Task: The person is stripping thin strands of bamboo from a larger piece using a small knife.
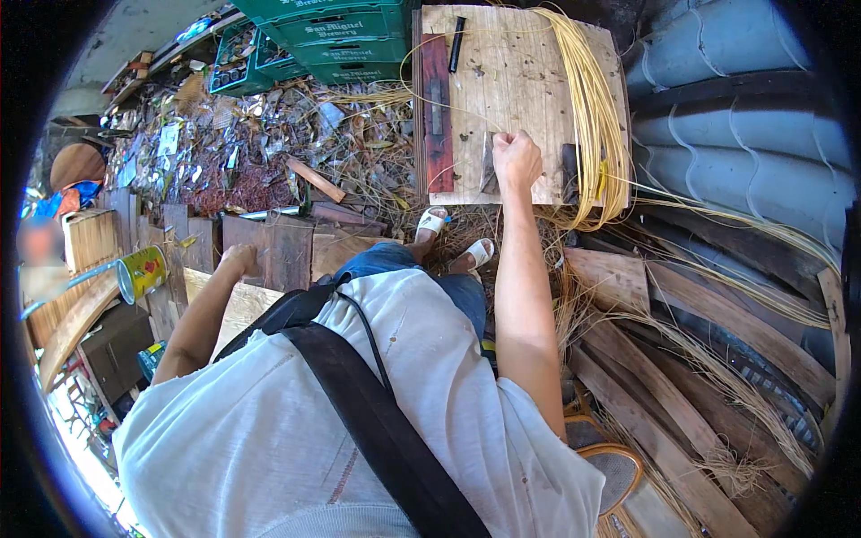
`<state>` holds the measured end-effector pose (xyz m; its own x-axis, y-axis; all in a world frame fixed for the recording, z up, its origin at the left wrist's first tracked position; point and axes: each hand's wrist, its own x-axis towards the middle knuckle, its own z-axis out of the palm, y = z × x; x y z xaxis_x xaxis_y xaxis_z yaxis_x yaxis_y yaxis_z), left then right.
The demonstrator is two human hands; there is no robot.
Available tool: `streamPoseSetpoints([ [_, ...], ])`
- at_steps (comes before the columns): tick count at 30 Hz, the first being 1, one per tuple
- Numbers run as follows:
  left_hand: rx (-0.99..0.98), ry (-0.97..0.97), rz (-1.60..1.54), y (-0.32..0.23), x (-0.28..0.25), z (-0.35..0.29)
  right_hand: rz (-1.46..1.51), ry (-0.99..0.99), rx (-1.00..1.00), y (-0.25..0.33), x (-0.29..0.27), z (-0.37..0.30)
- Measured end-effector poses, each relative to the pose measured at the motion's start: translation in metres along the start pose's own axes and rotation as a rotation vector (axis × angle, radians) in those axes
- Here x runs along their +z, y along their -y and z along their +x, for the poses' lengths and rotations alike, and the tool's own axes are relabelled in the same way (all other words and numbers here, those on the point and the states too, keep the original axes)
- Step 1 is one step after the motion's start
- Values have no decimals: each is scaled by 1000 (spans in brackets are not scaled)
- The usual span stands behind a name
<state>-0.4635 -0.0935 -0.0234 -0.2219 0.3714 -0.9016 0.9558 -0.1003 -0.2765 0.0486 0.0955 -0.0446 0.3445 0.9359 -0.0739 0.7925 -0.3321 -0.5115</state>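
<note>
My right hand (517,163) is closed over the near part of a wooden board (511,63). A thin pale cane strand (468,112) arches from the board's left side into this fist. Just left of the fist is a dark, pointed blade-like piece (488,163). A large loop of yellowish cane strands (587,90) drapes over the board's right side. On the left, a red-brown wooden strip (438,117) and a short black rod (457,45) lie on the board. My left hand (239,260) is closed near dark planks (269,244); what it holds cannot be made out.
Green crates (345,40) are stacked behind littered ground. Grey-blue corrugated sheets (744,134) stand on the right above loose planks (664,403) and cane bundles. A racket-like round frame (619,475) lies near my right side. A yellow can (143,273) is at the left.
</note>
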Motion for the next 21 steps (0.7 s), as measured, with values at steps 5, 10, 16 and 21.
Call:
streamPoseSetpoints([
  [5,253,-453,-452,-112,-116,-46,-86,64,65,4,-10,-11],
  [10,820,-572,-756,-221,-192,-33,-12,106,164,-3,-8,-35],
  [16,868,-735,-645,-320,-218,17,35,34,161,-15,3,-77],
  [21,898,-798,-444,-356,-226,31,125,-68,105,-38,23,-91],
])
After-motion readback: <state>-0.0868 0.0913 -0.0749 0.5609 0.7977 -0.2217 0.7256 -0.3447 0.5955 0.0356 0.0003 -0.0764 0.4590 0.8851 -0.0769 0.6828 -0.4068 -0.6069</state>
